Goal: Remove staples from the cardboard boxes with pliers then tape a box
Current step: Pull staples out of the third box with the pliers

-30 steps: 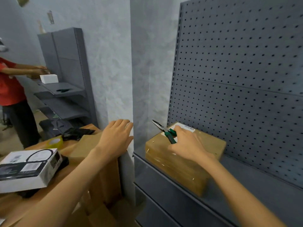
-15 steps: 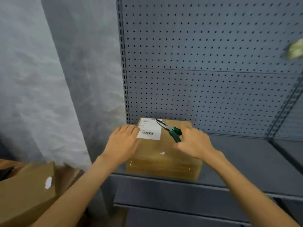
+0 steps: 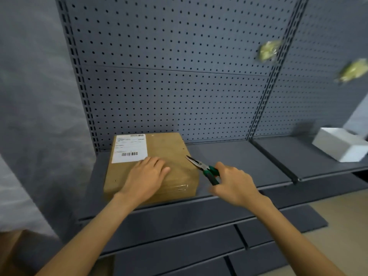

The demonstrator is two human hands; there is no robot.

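A brown cardboard box [image 3: 169, 148] with a white shipping label [image 3: 129, 148] lies on the grey metal shelf [image 3: 239, 162]. My left hand [image 3: 145, 178] rests flat on the box's top, fingers spread, just below the label. My right hand [image 3: 233, 182] grips the green handles of long-nose pliers [image 3: 201, 166]. The pliers' tips point up and left, at the box's right top edge. Small staples dot the box top, one near its right edge [image 3: 188, 170].
A grey pegboard back panel [image 3: 179, 76] rises behind the shelf. A white box [image 3: 340, 144] sits on the neighbouring shelf at right. Two blurred yellow-green packets [image 3: 267, 49] hang on the pegboard upper right. Lower shelves [image 3: 179, 226] stick out below. A cardboard piece [image 3: 10, 253] shows bottom left.
The view has swung right and closer to the shelf. My left hand came down flat onto the box top. The pliers moved from over the label to the box's right edge.
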